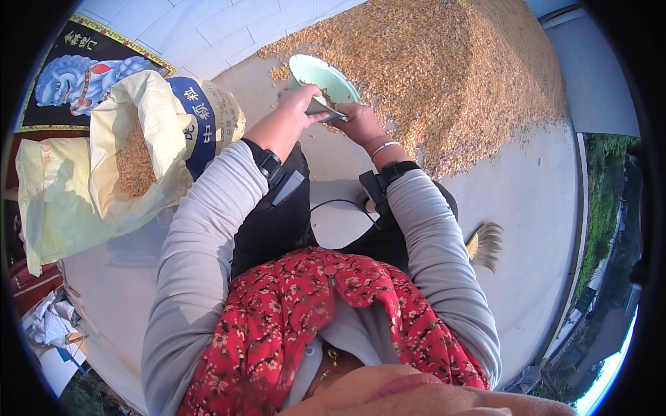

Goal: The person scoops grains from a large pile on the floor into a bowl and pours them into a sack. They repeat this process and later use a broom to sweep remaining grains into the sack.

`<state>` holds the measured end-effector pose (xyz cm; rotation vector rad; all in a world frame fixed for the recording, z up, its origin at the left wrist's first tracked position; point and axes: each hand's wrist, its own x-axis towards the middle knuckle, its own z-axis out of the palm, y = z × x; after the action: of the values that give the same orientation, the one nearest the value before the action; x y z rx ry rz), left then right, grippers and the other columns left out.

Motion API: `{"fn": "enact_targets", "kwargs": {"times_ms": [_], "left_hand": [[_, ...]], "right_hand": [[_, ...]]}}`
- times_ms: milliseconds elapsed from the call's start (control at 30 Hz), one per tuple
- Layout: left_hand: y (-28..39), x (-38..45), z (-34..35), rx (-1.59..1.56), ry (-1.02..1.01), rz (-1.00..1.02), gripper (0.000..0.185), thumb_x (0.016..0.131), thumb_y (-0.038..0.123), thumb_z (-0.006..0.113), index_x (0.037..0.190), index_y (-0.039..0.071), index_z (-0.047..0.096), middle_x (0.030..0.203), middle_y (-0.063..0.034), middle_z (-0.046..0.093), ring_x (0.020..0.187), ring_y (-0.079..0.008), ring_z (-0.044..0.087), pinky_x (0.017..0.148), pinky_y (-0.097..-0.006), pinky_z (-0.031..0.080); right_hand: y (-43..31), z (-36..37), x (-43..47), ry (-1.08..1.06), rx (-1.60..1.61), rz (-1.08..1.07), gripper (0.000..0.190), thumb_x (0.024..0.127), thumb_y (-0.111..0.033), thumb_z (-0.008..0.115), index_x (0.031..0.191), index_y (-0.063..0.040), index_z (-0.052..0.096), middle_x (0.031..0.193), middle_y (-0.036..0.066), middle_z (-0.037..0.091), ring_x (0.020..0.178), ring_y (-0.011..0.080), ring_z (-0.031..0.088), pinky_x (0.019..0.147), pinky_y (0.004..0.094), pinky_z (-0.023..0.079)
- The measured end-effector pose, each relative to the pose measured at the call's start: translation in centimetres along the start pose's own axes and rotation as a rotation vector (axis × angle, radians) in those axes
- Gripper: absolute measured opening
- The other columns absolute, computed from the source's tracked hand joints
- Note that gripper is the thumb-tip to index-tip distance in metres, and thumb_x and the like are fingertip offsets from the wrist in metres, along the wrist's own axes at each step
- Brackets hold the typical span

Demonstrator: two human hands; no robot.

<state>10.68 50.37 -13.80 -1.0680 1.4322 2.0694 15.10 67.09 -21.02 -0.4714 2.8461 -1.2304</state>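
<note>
A pale green plastic basin (325,75) is tilted at the near edge of a large heap of corn kernels (432,67). My left hand (302,105) grips the basin's near left side. Across from it, my right hand (360,122) grips the near right rim. A little loose material shows inside, partly hidden by my fingers. To the left, an open woven sack (106,151) holds corn kernels (136,161), its mouth facing up towards me.
A pale yellow sack (57,187) lies beside the filled one. A brush broom head (486,246) rests on the concrete floor (525,208) at right. A white block wall (218,28) and a lion picture panel (86,78) stand ahead left. A black cable (333,202) hangs between my legs.
</note>
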Motion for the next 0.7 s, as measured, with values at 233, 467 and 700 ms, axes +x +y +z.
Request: {"fn": "enact_targets", "kwargs": {"times_ms": [233,467,700], "left_hand": [[1.0,1.1,-1.2,-0.012,0.017,-0.054,0.053,0.077,0.001,0.067,0.124,0.005,0.043,0.126,-0.0186,0.044,0.110,-0.0373,0.053,0.078,-0.0500,0.060],[1.1,-1.1,-1.0,0.003,-0.061,0.016,0.082,0.075,0.002,0.068,0.143,0.011,0.023,0.128,-0.0134,0.042,0.111,-0.0288,0.048,0.083,-0.0446,0.048],[0.8,-2.9,-0.7,0.005,-0.266,0.016,0.087,0.079,0.004,0.064,0.151,0.006,0.016,0.118,-0.0076,0.046,0.105,-0.0184,0.046,0.089,-0.0397,0.043]], "right_hand": [[0.9,1.4,1.8,-0.034,0.014,-0.027,0.025,0.074,-0.020,0.080,0.094,-0.009,0.070,0.080,0.012,0.068,0.073,0.0273,0.066,0.069,0.0369,0.052],[3.4,2.7,3.6,-0.127,0.136,0.241,0.036,0.074,-0.028,0.080,0.103,-0.008,0.071,0.081,0.011,0.070,0.073,0.0228,0.066,0.070,0.0353,0.051],[9.4,6.5,4.7,-0.216,0.071,0.469,0.055,0.068,-0.043,0.080,0.107,-0.006,0.069,0.087,0.017,0.070,0.084,0.0321,0.068,0.077,0.0413,0.052]]}}
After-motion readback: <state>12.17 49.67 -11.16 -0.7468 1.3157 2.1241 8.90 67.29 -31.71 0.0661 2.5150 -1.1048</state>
